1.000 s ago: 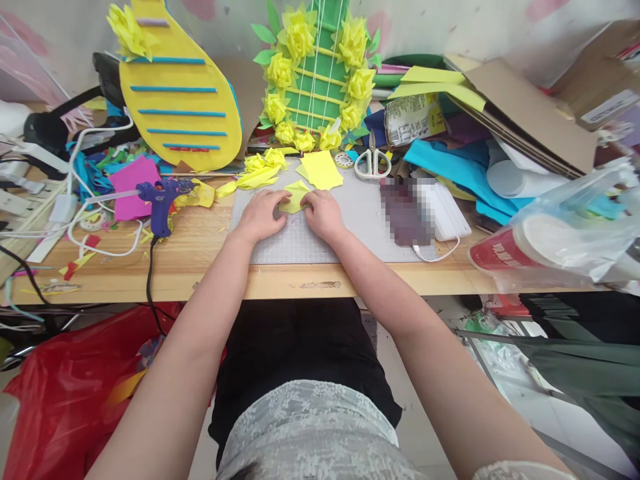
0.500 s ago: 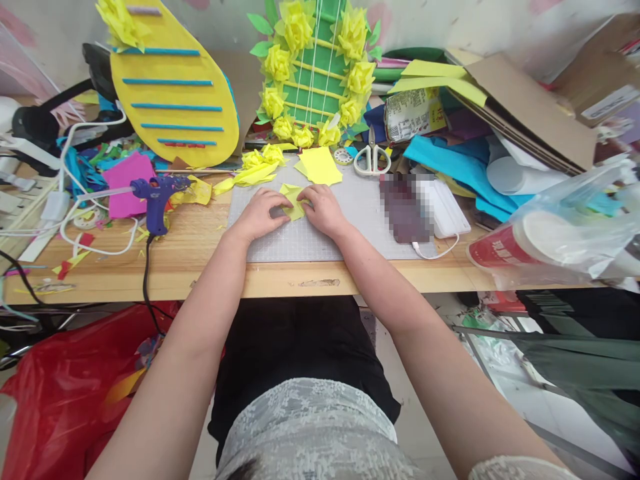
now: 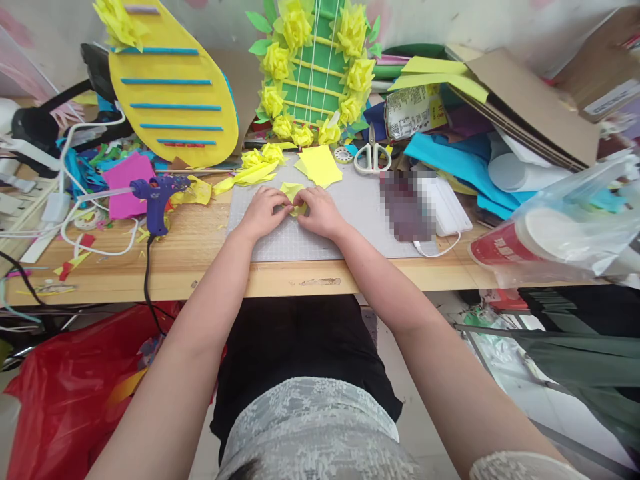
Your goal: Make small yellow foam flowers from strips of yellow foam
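A small yellow piece of paper [image 3: 291, 191] is held between my two hands over the grey cutting mat [image 3: 370, 227]. My left hand [image 3: 267, 212] pinches its left side, and my right hand [image 3: 320, 210] has its fingers closed on the right side. The fingers hide much of the paper's lower part. Just beyond lies a stack of yellow paper squares [image 3: 320, 166]. Crumpled yellow paper petals [image 3: 256, 170] rest to the left of that stack.
A purple glue gun [image 3: 157, 203] stands at left, its cord over the edge. White-handled scissors [image 3: 373, 159], a phone [image 3: 407, 207] and a white power bank [image 3: 447, 207] lie right. Behind are a yellow board [image 3: 175, 93] and a green one [image 3: 320, 73] with paper flowers. A bagged cup [image 3: 500, 247] stands far right.
My right hand has shifted slightly left and rolled inward, bringing its fingertips close to my left hand's. The yellow paper between them is now more covered.
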A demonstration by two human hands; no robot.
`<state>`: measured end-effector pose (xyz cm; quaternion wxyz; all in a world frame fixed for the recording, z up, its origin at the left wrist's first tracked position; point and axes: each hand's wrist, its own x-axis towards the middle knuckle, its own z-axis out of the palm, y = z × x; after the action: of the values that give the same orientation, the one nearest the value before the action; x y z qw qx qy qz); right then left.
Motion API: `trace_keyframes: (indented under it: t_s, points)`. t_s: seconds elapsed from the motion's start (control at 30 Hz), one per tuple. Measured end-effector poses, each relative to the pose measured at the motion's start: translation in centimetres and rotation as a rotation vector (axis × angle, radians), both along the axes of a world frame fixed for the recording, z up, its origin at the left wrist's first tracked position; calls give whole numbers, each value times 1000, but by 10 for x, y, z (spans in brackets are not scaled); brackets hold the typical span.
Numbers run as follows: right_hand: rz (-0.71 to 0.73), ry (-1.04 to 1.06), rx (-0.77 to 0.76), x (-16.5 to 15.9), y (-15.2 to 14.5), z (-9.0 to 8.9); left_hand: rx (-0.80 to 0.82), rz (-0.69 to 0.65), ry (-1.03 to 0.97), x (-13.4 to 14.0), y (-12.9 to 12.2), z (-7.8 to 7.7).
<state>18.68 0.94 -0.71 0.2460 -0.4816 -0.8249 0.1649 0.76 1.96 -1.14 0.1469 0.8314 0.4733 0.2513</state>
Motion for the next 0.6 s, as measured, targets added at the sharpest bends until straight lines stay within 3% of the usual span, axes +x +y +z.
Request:
trace_keyframes:
  t_s: [0.27,0.4,0.6]
  points:
    - [4,87,-91,3,3,1,2,-11,43,0,-4,4]
    - [74,27,-58,6,2,3,-11,39,23,2,-4,4]
    - [3,36,-26,3,3,-2,-22,69,40,4,-6,7]
